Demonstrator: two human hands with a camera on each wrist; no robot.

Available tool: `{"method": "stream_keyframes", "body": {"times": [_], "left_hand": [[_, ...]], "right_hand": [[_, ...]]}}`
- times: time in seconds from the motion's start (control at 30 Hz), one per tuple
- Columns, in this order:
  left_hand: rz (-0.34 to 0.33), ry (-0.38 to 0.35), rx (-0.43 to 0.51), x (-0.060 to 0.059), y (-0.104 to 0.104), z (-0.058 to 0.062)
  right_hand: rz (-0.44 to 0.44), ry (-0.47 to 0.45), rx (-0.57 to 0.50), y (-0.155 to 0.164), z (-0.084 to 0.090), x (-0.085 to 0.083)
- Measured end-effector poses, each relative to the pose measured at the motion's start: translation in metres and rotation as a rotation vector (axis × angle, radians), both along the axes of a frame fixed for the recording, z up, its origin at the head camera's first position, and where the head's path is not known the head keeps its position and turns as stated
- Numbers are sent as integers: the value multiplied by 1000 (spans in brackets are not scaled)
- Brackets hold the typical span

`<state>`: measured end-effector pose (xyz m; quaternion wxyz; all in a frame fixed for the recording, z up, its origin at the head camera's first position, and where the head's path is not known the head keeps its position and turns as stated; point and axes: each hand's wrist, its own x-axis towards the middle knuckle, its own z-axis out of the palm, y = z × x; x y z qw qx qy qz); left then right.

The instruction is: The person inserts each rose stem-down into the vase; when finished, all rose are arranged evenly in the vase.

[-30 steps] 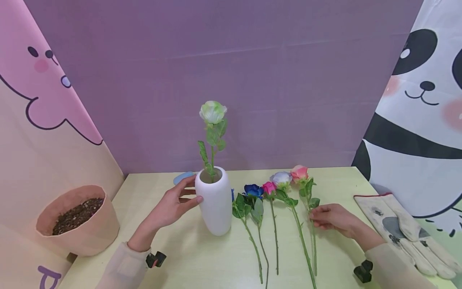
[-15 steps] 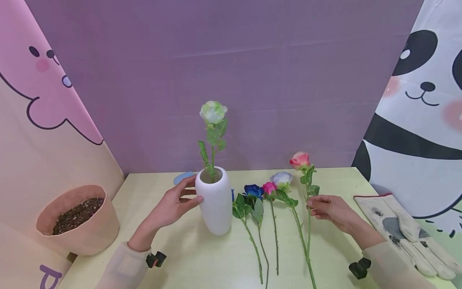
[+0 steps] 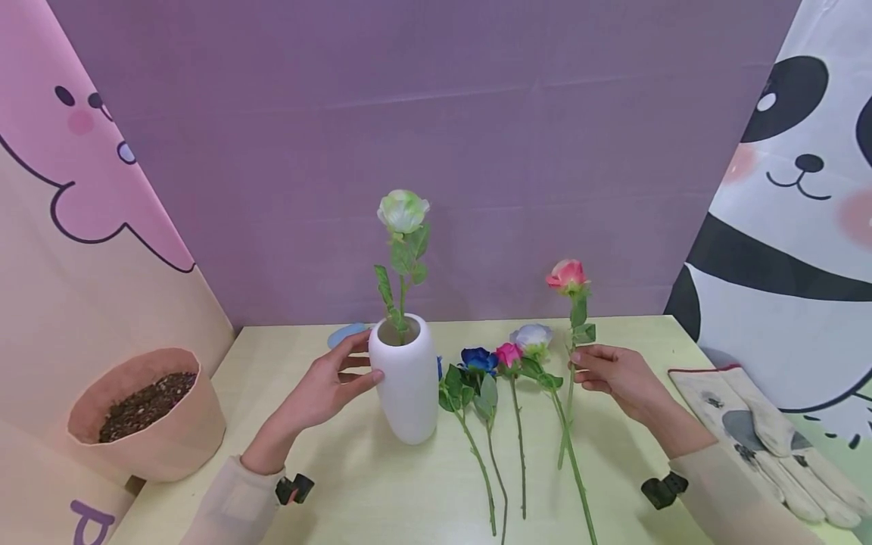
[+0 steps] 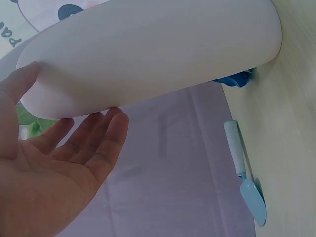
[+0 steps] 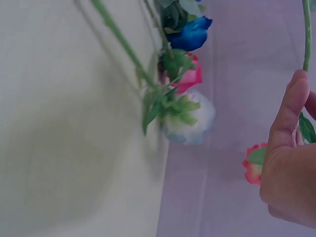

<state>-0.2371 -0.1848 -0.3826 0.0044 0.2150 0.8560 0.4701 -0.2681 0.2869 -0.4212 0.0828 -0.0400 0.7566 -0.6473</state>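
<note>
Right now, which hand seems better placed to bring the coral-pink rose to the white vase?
Probably the right hand: it pinches the coral-pink rose by its stem, while the left hand holds the white vase near its rim.

A pale table (image 3: 368, 499) spans the lower frame, bearing a planter (image 3: 163, 446) at left, blue trowel (image 3: 344, 334), white vase (image 3: 407, 393), blue roses (image 3: 479, 359), magenta rose (image 3: 508, 355) and lilac rose (image 3: 531, 337) around centre, gloves (image 3: 739, 425) at lower right

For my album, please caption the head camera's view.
Left hand holding a white vase with one pale rose in it, right hand pinching a coral rose.
</note>
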Motion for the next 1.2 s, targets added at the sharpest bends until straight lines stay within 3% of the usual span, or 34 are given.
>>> {"method": "stream_keyframes", "body": {"times": [0.43,0.97,1.2], "left_hand": [[5,4,-1,0,0,0],[0,2,-1,-1,0,0],[3,-5,-2,-3,-1,-2]], "right_hand": [[-32,20,-35,-27,28,-2],[-139,63,-254,-51,51,0],[-129,114,-398,-61,61,-2]]}}
